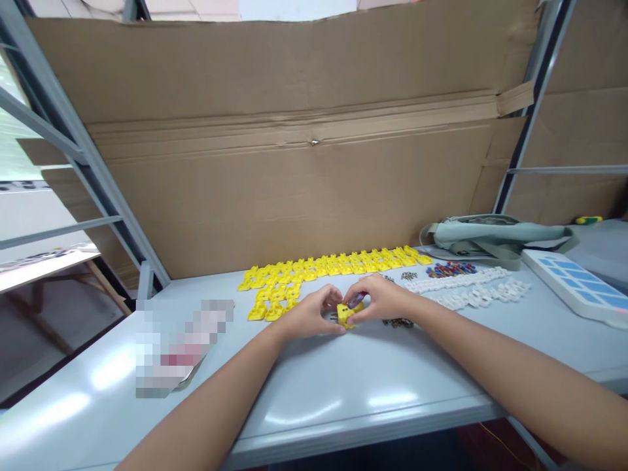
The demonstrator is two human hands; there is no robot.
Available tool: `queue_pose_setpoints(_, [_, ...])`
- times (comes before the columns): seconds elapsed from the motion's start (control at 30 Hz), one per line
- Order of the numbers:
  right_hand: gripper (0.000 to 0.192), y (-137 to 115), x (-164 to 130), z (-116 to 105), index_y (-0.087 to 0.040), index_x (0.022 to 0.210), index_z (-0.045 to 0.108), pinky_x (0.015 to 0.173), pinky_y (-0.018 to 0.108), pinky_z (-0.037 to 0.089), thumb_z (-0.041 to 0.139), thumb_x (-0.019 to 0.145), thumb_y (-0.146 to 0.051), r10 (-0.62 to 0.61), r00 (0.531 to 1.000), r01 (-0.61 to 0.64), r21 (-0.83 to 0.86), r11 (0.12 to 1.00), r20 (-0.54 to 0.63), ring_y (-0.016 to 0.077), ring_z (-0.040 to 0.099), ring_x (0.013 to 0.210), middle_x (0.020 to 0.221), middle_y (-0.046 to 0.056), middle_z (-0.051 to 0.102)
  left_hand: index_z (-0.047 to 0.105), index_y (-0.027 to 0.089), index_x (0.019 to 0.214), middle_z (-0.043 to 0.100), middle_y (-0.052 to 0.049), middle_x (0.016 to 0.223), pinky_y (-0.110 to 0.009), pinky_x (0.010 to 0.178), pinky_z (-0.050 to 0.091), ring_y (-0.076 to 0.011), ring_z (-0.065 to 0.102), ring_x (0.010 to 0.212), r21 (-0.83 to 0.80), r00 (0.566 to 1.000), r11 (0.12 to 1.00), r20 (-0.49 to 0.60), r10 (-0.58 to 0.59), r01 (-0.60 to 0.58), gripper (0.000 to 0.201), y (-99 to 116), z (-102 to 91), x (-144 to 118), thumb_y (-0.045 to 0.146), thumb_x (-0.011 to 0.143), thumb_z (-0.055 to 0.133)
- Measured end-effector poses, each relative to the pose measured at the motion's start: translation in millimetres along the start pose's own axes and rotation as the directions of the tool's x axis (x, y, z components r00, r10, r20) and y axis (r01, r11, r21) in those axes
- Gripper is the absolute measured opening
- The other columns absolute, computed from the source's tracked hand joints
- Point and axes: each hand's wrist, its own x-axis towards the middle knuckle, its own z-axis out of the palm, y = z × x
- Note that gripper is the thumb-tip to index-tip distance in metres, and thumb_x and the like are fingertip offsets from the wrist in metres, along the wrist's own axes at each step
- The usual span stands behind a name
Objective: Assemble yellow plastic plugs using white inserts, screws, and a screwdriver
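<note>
A small yellow plastic housing [345, 315] is held low over the table, with metal prongs sticking out of its left side, like a plug. My left hand [314, 311] closes on it from the left, thumb below and curled fingers above. From the right, my right hand [377, 297] pinches the same housing between thumb and fingers. Something purple [356, 299] shows at the right fingertips; its kind is unclear. Behind my hands lie rows of yellow plastic shells [314, 267]. Small brass-coloured metal parts [398, 322] sit beside my right wrist, partly hidden by it.
To the right are red and blue small pieces [450, 269], small screws [409, 276], white plastic parts [483, 296], a grey-green bag [490, 232] and a white-and-blue case [579, 281]. A blurred packet [184, 353] lies left. Cardboard [304, 190] walls off the table's back.
</note>
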Motion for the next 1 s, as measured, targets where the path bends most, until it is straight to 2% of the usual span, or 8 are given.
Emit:
queue_pose_setpoints(0.1, [0.033, 0.2, -0.4, 0.4, -0.018, 0.083, 0.069, 0.065, 0.024, 0.044, 0.073, 0.059, -0.039, -0.021, 1.0, 0.021, -0.026, 0.999, -0.01, 0.0159, 0.062, 0.073, 0.081, 0.003, 0.07, 0.049, 0.02, 0.094, 0.056, -0.002, 0.09, -0.027, 0.069, 0.042, -0.0151, 0.052, 0.079, 0.026, 1.0, 1.0, -0.024, 0.013, -0.012, 0.036, 2.6, 2.4, -0.3, 0.03, 0.065, 0.068])
queue_pose_setpoints(0.23, [0.03, -1.1, -0.9, 0.0, -0.017, 0.078, 0.067, 0.062, 0.024, 0.042, 0.073, 0.059, -0.039, -0.022, 1.0, 0.02, -0.082, 0.996, -0.02, 0.0165, 0.061, 0.071, 0.077, 0.003, 0.069, 0.049, 0.019, 0.088, 0.052, 0.001, 0.08, -0.025, 0.062, 0.041, -0.013, 0.049, 0.07, 0.048, 1.0, 0.999, -0.003, 0.012, -0.012, 0.029, 10.7, 3.2, -0.8, 0.031, 0.067, 0.064])
queue_pose_setpoints(0.37, [0.029, -1.7, -0.8, -0.4, -0.017, 0.076, 0.067, 0.06, 0.023, 0.041, 0.073, 0.058, -0.038, -0.006, 0.999, 0.003, -0.088, 0.996, -0.034, 0.0157, 0.06, 0.069, 0.075, 0.002, 0.068, 0.048, 0.019, 0.086, 0.05, 0.002, 0.073, -0.023, 0.058, 0.039, -0.0114, 0.046, 0.065, 0.032, 1.0, 0.999, -0.021, -0.01, 0.01, 0.028, 12.6, 4.8, -0.2, 0.028, 0.065, 0.064])
queue_pose_setpoints(0.6, [0.026, -1.0, -1.0, 0.6, -0.016, 0.073, 0.067, 0.056, 0.022, 0.039, 0.071, 0.061, -0.038, 0.012, 1.0, -0.01, -0.083, 0.996, 0.024, 0.0137, 0.058, 0.064, 0.071, 0.002, 0.066, 0.046, 0.019, 0.09, 0.052, 0.002, 0.073, -0.022, 0.059, 0.04, -0.0112, 0.048, 0.065, -0.042, 0.999, 0.998, -0.037, -0.04, 0.039, 0.035, 9.8, 8.0, 0.9, 0.025, 0.062, 0.066])
queue_pose_setpoints(0.73, [0.027, -0.9, -3.3, -4.3, -0.018, 0.078, 0.068, 0.062, 0.024, 0.043, 0.072, 0.061, -0.039, -0.047, 0.998, 0.05, -0.105, 0.993, 0.033, 0.0154, 0.059, 0.069, 0.077, 0.002, 0.066, 0.053, 0.018, 0.084, 0.054, 0.001, 0.073, -0.023, 0.06, 0.041, -0.0116, 0.048, 0.064, -0.004, 1.0, 1.0, -0.015, 0.016, -0.016, 0.024, 10.1, 7.4, 1.3, 0.025, 0.064, 0.064])
queue_pose_setpoints(0.83, [0.027, 0.0, -4.8, -14.1, -0.02, 0.092, 0.067, 0.074, 0.028, 0.045, 0.065, 0.071, -0.036, -0.131, 0.99, 0.126, -0.098, 0.987, -0.049, 0.0172, 0.059, 0.083, 0.092, 0.006, 0.065, 0.056, 0.018, 0.08, 0.056, 0.0, 0.074, -0.024, 0.061, 0.042, -0.0116, 0.048, 0.064, 0.024, 1.0, 0.999, -0.005, 0.026, -0.026, 0.017, 11.6, 6.5, 1.0, 0.024, 0.065, 0.062])
queue_pose_setpoints(0.9, [0.025, 1.1, -5.0, -20.1, -0.02, 0.1, 0.062, 0.079, 0.031, 0.045, 0.053, 0.082, -0.033, -0.132, 0.98, 0.123, -0.069, 0.99, -0.147, 0.0179, 0.057, 0.092, 0.1, 0.007, 0.062, 0.057, 0.018, 0.082, 0.058, -0.001, 0.078, -0.024, 0.062, 0.042, -0.012, 0.049, 0.065, 0.021, 1.0, 1.0, -0.009, 0.009, -0.009, 0.019, 12.8, 6.0, 0.5, 0.024, 0.065, 0.063])
queue_pose_setpoints(1.0, [0.027, 0.7, -4.2, -22.4, -0.019, 0.106, 0.052, 0.075, 0.032, 0.046, 0.036, 0.091, -0.033, -0.09, 0.95, 0.108, 0.044, 0.993, -0.298, 0.0166, 0.057, 0.087, 0.094, 0.008, 0.06, 0.058, 0.018, 0.083, 0.059, -0.002, 0.08, -0.026, 0.065, 0.043, -0.013, 0.051, 0.067, -0.017, 1.0, 1.0, 0.002, -0.006, 0.006, 0.024, 13.3, 6.0, 0.7, 0.031, 0.065, 0.066])
